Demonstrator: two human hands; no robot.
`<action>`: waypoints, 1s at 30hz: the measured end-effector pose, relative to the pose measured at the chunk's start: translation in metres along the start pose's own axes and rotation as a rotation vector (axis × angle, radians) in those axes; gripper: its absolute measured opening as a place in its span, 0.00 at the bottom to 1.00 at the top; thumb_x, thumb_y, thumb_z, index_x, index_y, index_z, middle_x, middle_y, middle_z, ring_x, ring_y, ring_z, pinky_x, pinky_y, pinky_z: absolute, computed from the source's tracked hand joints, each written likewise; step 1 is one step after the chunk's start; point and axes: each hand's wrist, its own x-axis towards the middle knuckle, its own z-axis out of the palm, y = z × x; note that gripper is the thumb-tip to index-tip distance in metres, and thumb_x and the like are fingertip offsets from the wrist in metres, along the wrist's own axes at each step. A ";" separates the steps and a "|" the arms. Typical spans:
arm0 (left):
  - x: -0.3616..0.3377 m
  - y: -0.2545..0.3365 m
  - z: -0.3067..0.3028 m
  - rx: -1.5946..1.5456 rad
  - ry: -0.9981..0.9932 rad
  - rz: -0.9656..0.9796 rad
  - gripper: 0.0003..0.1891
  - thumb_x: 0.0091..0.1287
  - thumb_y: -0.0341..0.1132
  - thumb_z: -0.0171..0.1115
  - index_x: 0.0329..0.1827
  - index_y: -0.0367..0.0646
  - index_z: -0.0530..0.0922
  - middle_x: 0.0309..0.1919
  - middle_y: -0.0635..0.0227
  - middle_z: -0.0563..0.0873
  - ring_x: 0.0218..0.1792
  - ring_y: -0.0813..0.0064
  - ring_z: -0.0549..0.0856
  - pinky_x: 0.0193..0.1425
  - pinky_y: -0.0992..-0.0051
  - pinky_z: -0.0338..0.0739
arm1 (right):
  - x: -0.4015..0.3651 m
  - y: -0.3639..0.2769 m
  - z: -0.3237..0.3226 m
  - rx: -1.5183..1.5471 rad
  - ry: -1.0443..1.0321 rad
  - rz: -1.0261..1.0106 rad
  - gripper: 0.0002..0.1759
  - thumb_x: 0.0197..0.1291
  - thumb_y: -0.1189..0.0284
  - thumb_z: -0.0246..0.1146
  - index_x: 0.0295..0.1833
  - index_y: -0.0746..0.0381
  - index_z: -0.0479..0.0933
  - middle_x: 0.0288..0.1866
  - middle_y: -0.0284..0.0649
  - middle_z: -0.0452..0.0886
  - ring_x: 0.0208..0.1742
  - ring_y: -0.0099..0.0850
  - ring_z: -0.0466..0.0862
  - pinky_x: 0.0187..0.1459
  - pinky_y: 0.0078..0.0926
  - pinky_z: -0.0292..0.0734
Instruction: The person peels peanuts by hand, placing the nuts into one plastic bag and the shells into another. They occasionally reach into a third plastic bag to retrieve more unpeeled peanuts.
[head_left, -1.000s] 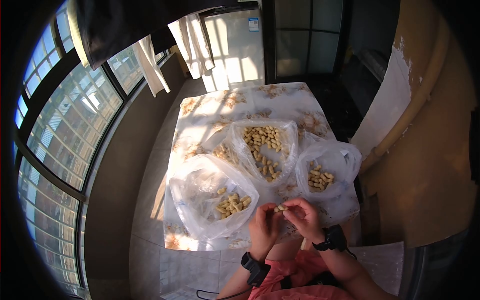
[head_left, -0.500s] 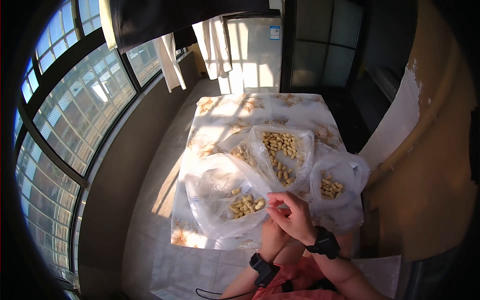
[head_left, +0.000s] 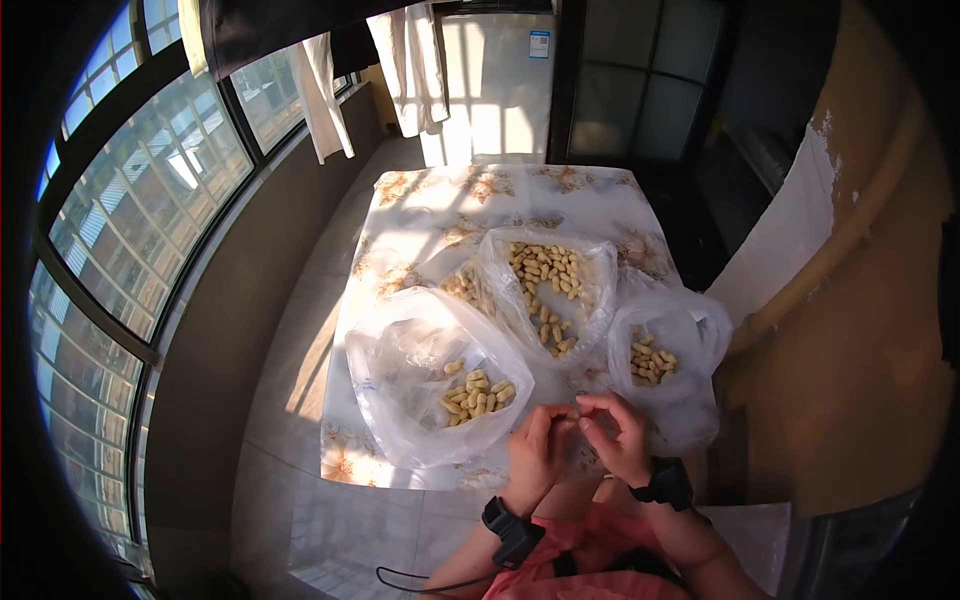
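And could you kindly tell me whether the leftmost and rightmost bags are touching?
Apart: the head view shows tablecloth between the leftmost bag and the rightmost bag.

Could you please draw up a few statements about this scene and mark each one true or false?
1. The tablecloth has a flower pattern. True.
2. Peanuts lie in the middle plastic bag. True.
3. The right-hand bag shows the most peanuts. False: the middle plastic bag shows more.
4. Both hands are inside the left-hand bag. False: the left hand and right hand are close together near the tablecloth's near edge, outside the bags.
5. The person wears a black device on each wrist. True.
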 end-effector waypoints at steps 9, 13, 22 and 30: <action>-0.003 -0.001 0.001 -0.005 -0.004 -0.056 0.10 0.69 0.25 0.63 0.51 0.38 0.76 0.36 0.58 0.87 0.36 0.65 0.88 0.40 0.71 0.81 | 0.001 0.011 -0.002 0.111 -0.031 0.059 0.11 0.63 0.77 0.68 0.50 0.66 0.80 0.41 0.39 0.84 0.42 0.28 0.85 0.45 0.24 0.79; -0.002 0.001 0.002 -0.007 -0.012 -0.068 0.10 0.69 0.25 0.64 0.51 0.38 0.76 0.36 0.60 0.87 0.36 0.71 0.88 0.41 0.74 0.81 | -0.003 0.016 0.000 0.256 0.049 0.155 0.08 0.66 0.74 0.67 0.47 0.66 0.79 0.41 0.37 0.84 0.42 0.24 0.84 0.45 0.23 0.78; -0.003 -0.003 0.002 0.086 -0.008 -0.048 0.07 0.69 0.26 0.64 0.47 0.38 0.77 0.33 0.62 0.86 0.34 0.72 0.87 0.39 0.74 0.80 | -0.003 0.017 -0.001 0.237 0.022 0.141 0.08 0.66 0.72 0.68 0.45 0.66 0.80 0.38 0.37 0.84 0.40 0.24 0.83 0.44 0.23 0.78; -0.003 -0.003 0.001 0.079 -0.004 -0.037 0.06 0.70 0.27 0.65 0.45 0.38 0.77 0.32 0.62 0.85 0.32 0.72 0.86 0.37 0.76 0.78 | -0.003 0.016 -0.002 0.223 0.013 0.142 0.07 0.67 0.71 0.67 0.42 0.65 0.80 0.36 0.37 0.84 0.38 0.24 0.83 0.42 0.23 0.77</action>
